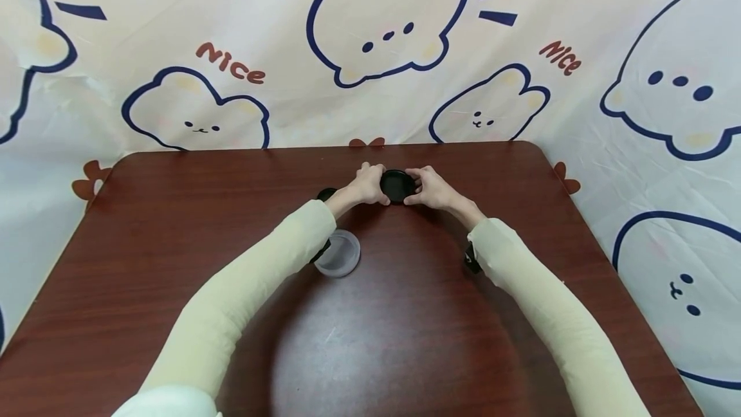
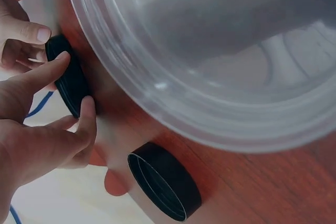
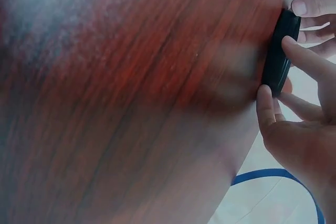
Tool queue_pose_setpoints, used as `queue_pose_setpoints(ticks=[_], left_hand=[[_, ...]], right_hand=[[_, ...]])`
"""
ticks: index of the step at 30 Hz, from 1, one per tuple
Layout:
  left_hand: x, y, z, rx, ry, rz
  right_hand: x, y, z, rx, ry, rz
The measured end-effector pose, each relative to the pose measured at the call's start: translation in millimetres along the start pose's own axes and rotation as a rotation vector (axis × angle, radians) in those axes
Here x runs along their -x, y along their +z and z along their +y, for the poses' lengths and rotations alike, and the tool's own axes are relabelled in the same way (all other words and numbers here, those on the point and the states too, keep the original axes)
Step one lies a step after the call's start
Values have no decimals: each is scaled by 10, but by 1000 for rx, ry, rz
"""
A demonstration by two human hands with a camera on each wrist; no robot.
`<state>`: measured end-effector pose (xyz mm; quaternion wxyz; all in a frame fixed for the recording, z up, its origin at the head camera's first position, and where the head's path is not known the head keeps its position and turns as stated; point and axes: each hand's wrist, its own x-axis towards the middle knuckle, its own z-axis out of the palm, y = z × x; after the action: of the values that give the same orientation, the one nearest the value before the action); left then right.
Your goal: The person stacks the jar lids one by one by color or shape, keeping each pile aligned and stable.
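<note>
At the far side of the table, a round black lid [image 1: 397,186] sits between both hands. My left hand [image 1: 367,185] grips its left edge, thumb near the front and fingers behind. On the opposite edge, my right hand [image 1: 431,188] holds it with thumb and fingertips. The right wrist view shows the lid [image 3: 281,51] nearly edge-on, with fingertips of both hands along its rim. A second black lid [image 2: 165,182], hollow side showing in the left wrist view, rests on the table near my left wrist, partly hidden by it in the head view.
Under my left forearm stands a clear round plastic container [image 1: 343,255], partly covered by the sleeve. It fills much of the left wrist view. The brown wooden table [image 1: 405,340] ends just beyond the hands, against a white cartoon-printed cloth [image 1: 324,114].
</note>
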<state>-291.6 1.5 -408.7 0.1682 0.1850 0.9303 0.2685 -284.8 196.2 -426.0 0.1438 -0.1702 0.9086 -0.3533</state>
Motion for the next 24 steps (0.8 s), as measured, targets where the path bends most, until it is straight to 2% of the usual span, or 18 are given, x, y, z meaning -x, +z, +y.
queue_pose_setpoints(ticks=[8, 15, 19, 24], left_hand=[[189, 32, -43, 46, 52, 7], [450, 78, -71, 96, 84, -3], [623, 101, -39, 80, 101, -11], [842, 162, 65, 42, 110, 18]], right_hand=[[164, 74, -96, -40, -6, 20], [382, 210, -211, -41, 9, 40], [541, 258, -294, -34, 6, 38], [754, 279, -412, -27, -20, 43]])
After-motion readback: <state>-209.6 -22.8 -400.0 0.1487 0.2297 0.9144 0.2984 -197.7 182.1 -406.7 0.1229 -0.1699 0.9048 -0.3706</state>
